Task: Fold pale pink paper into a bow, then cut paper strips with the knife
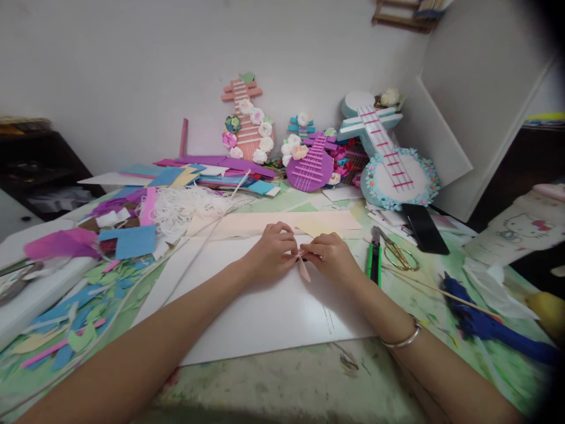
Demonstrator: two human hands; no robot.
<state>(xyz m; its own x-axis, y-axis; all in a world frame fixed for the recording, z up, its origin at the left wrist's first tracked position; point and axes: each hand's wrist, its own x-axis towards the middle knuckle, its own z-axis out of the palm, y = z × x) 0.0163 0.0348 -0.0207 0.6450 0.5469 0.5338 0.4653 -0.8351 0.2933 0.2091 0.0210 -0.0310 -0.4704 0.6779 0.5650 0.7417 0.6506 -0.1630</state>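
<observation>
My left hand point(272, 250) and my right hand point(330, 255) meet over a white sheet of board point(260, 306) at the middle of the table. Both pinch a small pale pink paper piece point(303, 268) between fingertips; its lower end hangs down toward the board. My right wrist wears a silver bangle point(404, 340). A long cream paper strip point(273, 224) lies just beyond the hands.
A green utility knife point(374, 259) and gold scissors point(399, 253) lie right of my right hand. A blue glue gun point(489, 327) and a black phone point(424, 227) sit farther right. Paper guitar models point(395, 168) stand at the back. Coloured paper scraps point(88, 300) cover the left.
</observation>
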